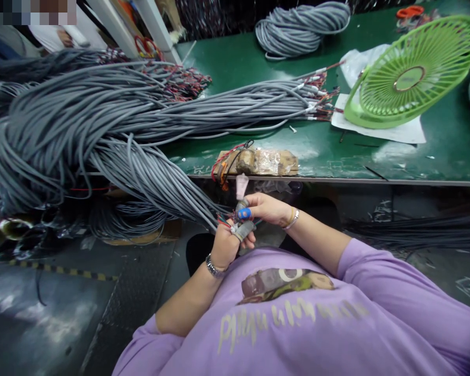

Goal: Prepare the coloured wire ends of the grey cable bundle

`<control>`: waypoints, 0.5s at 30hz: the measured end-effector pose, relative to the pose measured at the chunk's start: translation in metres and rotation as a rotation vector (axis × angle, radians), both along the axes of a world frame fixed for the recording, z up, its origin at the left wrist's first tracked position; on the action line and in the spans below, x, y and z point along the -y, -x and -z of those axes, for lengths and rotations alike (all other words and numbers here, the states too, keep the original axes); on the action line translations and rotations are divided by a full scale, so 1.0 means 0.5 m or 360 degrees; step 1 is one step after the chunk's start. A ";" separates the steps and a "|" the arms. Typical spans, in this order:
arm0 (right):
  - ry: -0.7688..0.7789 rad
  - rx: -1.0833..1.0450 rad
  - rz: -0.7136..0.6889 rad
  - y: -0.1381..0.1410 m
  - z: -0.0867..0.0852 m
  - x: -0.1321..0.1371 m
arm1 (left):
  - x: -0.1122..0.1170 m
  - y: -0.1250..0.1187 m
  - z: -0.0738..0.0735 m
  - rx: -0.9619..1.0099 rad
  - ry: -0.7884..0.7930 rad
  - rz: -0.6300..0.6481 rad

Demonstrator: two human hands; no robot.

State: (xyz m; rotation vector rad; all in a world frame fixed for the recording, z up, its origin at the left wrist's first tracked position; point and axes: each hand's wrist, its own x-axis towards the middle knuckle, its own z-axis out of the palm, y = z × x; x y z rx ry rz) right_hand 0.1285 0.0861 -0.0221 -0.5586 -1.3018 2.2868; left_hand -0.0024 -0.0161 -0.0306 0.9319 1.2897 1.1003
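Note:
My left hand [227, 241], with a watch at the wrist and a grey wrap on its thumb, is closed around the end of a grey cable bundle [168, 180]. Thin coloured wires [224, 220] stick out there, red and green among them. My right hand [268, 208] meets it from the right, its thumb and forefinger pinched at the wire ends; a blue cover and a grey wrap are on its digits. The exact wires between those fingertips are hidden. Just beyond the hands, a wooden block [278, 162] with red and black wires lies at the table edge.
Heaps of grey cables [62, 115] cover the left of the green table [227, 52]. A coiled cable [297, 28] lies at the back. To the right, a green fan [411, 78] stands on white paper [405, 130]. Dark cables [426, 235] hang below the table's right side.

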 end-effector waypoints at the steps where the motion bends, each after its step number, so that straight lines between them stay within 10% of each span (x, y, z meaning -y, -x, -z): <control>1: -0.0002 0.0013 0.0040 -0.001 0.002 0.000 | -0.001 0.001 0.000 0.0009 0.0023 0.0024; 8: 0.0307 -0.0017 0.0255 -0.032 0.030 0.006 | -0.005 -0.004 -0.006 0.0147 -0.0028 -0.0291; 15: -0.0063 0.0112 0.0414 -0.020 0.007 0.050 | -0.007 -0.005 -0.001 0.0192 -0.0044 -0.0289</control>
